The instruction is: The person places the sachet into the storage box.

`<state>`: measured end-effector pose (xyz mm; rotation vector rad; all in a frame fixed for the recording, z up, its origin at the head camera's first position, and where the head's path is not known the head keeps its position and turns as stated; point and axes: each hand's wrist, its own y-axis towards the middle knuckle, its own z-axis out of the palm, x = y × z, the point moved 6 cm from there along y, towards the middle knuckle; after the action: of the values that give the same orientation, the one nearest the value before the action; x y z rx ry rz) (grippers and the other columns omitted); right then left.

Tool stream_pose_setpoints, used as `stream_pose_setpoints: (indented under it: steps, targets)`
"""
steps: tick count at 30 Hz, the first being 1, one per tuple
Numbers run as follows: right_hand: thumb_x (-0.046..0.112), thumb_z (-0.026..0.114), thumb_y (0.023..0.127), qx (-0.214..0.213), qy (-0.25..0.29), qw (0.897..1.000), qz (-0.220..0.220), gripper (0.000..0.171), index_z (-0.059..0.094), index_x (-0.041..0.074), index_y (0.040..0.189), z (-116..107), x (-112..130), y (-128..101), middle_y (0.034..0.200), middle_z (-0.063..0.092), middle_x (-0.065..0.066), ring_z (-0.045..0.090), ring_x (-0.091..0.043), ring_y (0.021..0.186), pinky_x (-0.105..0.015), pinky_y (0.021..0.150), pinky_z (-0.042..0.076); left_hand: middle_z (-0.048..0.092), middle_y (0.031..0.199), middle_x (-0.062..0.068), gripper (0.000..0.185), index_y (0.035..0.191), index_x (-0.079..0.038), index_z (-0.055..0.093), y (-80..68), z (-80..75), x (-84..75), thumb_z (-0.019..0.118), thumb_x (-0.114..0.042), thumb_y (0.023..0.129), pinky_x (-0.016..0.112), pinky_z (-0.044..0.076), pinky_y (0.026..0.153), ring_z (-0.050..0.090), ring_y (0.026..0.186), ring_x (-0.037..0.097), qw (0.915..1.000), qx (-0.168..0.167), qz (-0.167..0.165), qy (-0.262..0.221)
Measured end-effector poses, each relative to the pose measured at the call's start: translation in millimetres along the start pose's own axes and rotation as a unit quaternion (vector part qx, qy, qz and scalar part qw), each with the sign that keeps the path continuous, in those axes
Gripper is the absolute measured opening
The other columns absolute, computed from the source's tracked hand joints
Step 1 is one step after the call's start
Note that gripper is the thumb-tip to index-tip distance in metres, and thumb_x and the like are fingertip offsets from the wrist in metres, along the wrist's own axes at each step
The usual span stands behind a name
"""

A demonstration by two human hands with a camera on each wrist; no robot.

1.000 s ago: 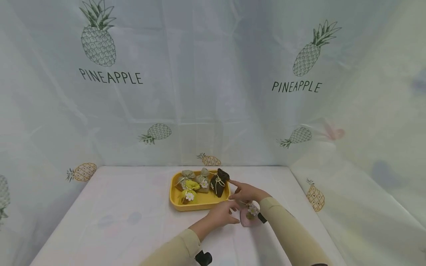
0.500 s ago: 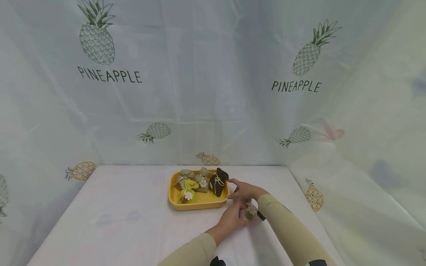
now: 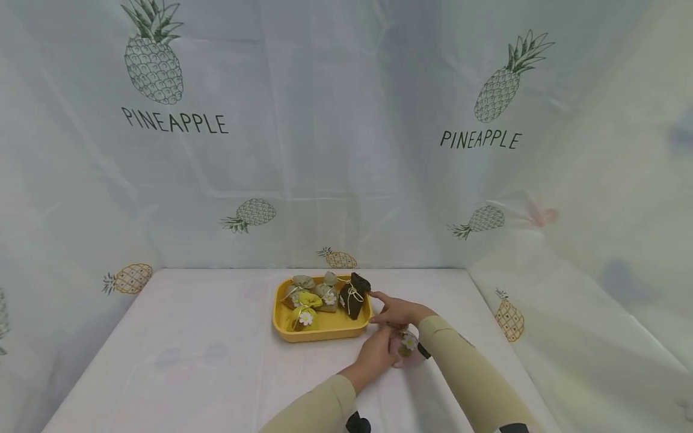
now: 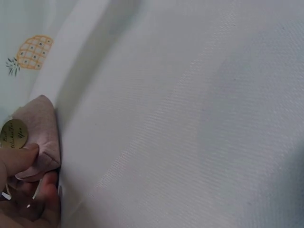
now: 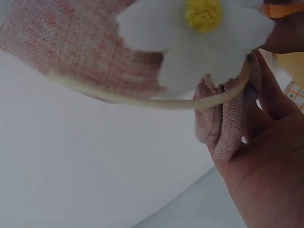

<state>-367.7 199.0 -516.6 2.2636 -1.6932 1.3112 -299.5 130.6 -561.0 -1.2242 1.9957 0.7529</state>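
A pink cloth pouch (image 4: 40, 121) with a round gold label (image 4: 13, 134) is pinched between thumb and fingers of my left hand (image 3: 375, 352). Its white flower (image 5: 190, 28) with a yellow centre and a pale cord fill the right wrist view, where the gathered cloth neck (image 5: 225, 118) meets the left hand. Just behind, my right hand (image 3: 402, 311) touches the right end of the yellow tray (image 3: 319, 337), index finger and thumb spread along the rim. Within that tray lie a black pouch (image 3: 353, 299), a yellow-green pouch (image 3: 308, 302) and two greyish pouches (image 3: 327, 290).
White cloth covers the table (image 3: 189, 361). Behind it hangs a pale curtain (image 3: 346, 150) printed with pineapples, which also closes in both sides. My right forearm (image 3: 468, 364) passes above the table just right of the pink pouch.
My left hand has moved right from beside the tray's front corner and taken hold of the pink pouch. My right hand has stayed at the tray's right end. The view has shifted slightly.
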Motion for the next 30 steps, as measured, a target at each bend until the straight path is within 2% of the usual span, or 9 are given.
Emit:
stream_pose_setpoints:
  steps: [4, 7, 11, 13, 16, 20, 23, 30]
  targets:
    - [0.034, 0.067, 0.093, 0.002, 0.009, 1.000, 0.003, 0.080, 0.020, 0.027, 0.156, 1, -1, 1, 0.115, 0.060, -0.015, 0.058, -0.022, 0.079, -0.036, 0.062, 0.050, 0.063, 0.106, -0.001, 0.045, 0.117, -0.010, 0.057, -2.1, -2.9, -1.5, 0.078, -0.002, 0.078, 0.031, 0.050, 0.085, 0.058, 0.096, 0.012, 0.9998, 0.009, 0.010, -0.012]
    - [0.036, 0.067, 0.093, -0.005, -0.005, 1.000, 0.001, 0.079, 0.020, 0.026, 0.156, 1, -1, 1, 0.117, 0.061, -0.013, 0.062, -0.024, 0.093, -0.043, 0.078, 0.052, 0.061, 0.098, -0.003, 0.040, 0.112, -0.011, 0.058, -5.4, -7.0, -3.5, 0.078, -0.002, 0.079, 0.027, 0.049, 0.076, 0.055, 0.086, 0.009, 0.9994, 0.022, 0.020, -0.020]
    - [0.035, 0.067, 0.093, -0.013, -0.023, 1.000, -0.007, 0.078, 0.022, 0.023, 0.156, -2, -1, 2, 0.115, 0.064, -0.009, 0.060, -0.025, 0.106, -0.050, 0.095, 0.043, 0.058, 0.091, -0.008, 0.040, 0.115, -0.011, 0.060, -9.6, -14.1, -4.2, 0.077, -0.003, 0.079, 0.025, 0.046, 0.069, 0.051, 0.079, 0.006, 0.9986, 0.042, 0.026, -0.022]
    - [0.035, 0.068, 0.092, -0.013, -0.022, 1.000, -0.009, 0.078, 0.023, 0.023, 0.155, -2, -1, 1, 0.112, 0.065, -0.007, 0.060, -0.024, 0.105, -0.050, 0.095, 0.043, 0.058, 0.090, -0.010, 0.044, 0.118, -0.012, 0.061, -11.0, -18.4, -2.5, 0.079, -0.004, 0.078, 0.024, 0.046, 0.069, 0.051, 0.080, 0.004, 0.9985, 0.048, 0.022, -0.016]
    - [0.034, 0.068, 0.092, -0.011, -0.022, 1.000, -0.012, 0.079, 0.023, 0.023, 0.155, -2, -1, 2, 0.108, 0.066, -0.005, 0.061, -0.021, 0.100, -0.047, 0.091, 0.045, 0.058, 0.087, -0.011, 0.042, 0.113, -0.014, 0.063, -13.5, -25.7, -0.1, 0.081, -0.003, 0.076, 0.024, 0.047, 0.067, 0.053, 0.079, 0.006, 0.9973, 0.067, 0.009, -0.026]
    - [0.034, 0.068, 0.092, -0.006, -0.023, 1.000, -0.017, 0.079, 0.022, 0.021, 0.155, -1, -1, 1, 0.107, 0.066, -0.006, 0.061, -0.024, 0.097, -0.049, 0.091, 0.045, 0.057, 0.086, -0.010, 0.036, 0.100, -0.016, 0.063, -16.7, -35.5, 1.0, 0.081, 0.001, 0.074, 0.024, 0.047, 0.065, 0.053, 0.079, 0.007, 0.9939, 0.100, 0.005, -0.046]
    - [0.033, 0.068, 0.092, -0.002, -0.019, 1.000, -0.016, 0.079, 0.022, 0.020, 0.155, -1, -1, 1, 0.106, 0.067, -0.008, 0.061, -0.027, 0.098, -0.052, 0.094, 0.043, 0.057, 0.086, -0.010, 0.035, 0.098, -0.018, 0.064, -19.7, -43.0, 3.7, 0.081, 0.001, 0.074, 0.023, 0.047, 0.064, 0.053, 0.078, 0.006, 0.9919, 0.122, 0.000, -0.037]
    - [0.032, 0.067, 0.093, -0.002, -0.015, 1.000, -0.014, 0.077, 0.023, 0.020, 0.155, 1, -2, 3, 0.103, 0.067, -0.009, 0.062, -0.028, 0.097, -0.054, 0.095, 0.042, 0.058, 0.086, -0.008, 0.034, 0.094, -0.019, 0.067, -28.2, -65.7, 11.7, 0.082, 0.003, 0.072, 0.024, 0.049, 0.062, 0.054, 0.076, 0.008, 0.9854, 0.164, -0.037, -0.029]
